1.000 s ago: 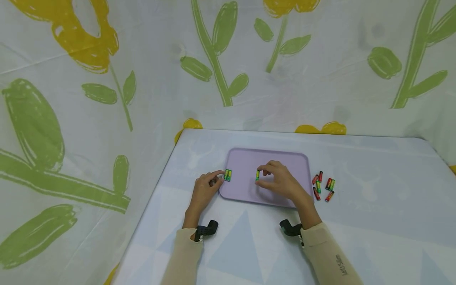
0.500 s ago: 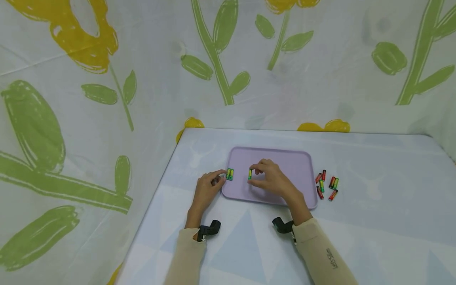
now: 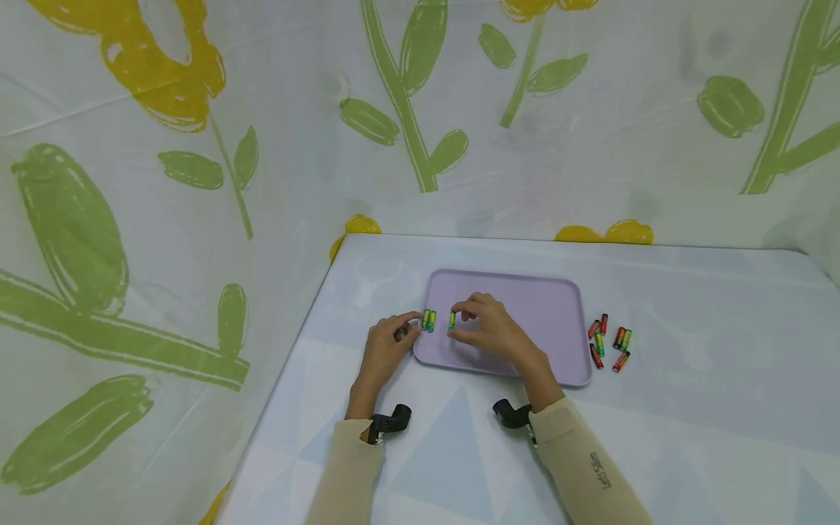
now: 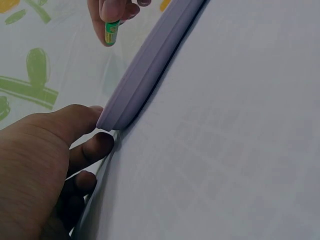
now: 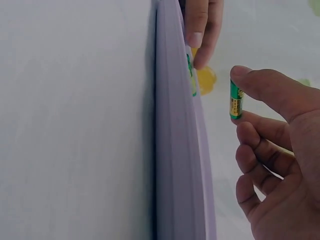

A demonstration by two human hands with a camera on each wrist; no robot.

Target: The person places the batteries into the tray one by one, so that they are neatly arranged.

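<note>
A green-and-yellow battery (image 3: 452, 321) is pinched upright between the thumb and index finger of my right hand (image 3: 488, 328), above the left part of a lilac tray (image 3: 525, 313). In the right wrist view the same battery (image 5: 236, 100) stands apart from the tray rim. Just left of it, two green-and-yellow batteries (image 3: 429, 321) lie side by side in the tray by its left edge. My left hand (image 3: 387, 346) reaches over that edge, index finger and thumb extended beside the pair; whether they touch the batteries cannot be told. Its other fingers curl below the rim (image 4: 135, 90).
Right of the tray, several red and green loose batteries (image 3: 599, 344) lie scattered on the pale patterned tablecloth (image 3: 709, 379). A floral cloth wall (image 3: 282, 95) stands behind and to the left of the table. Black cameras (image 3: 392, 420) are strapped at both wrists.
My right hand has moved left over the tray with the battery, closer to the lying pair. The left hand has stayed at the tray's left edge. The head view has shifted slightly.
</note>
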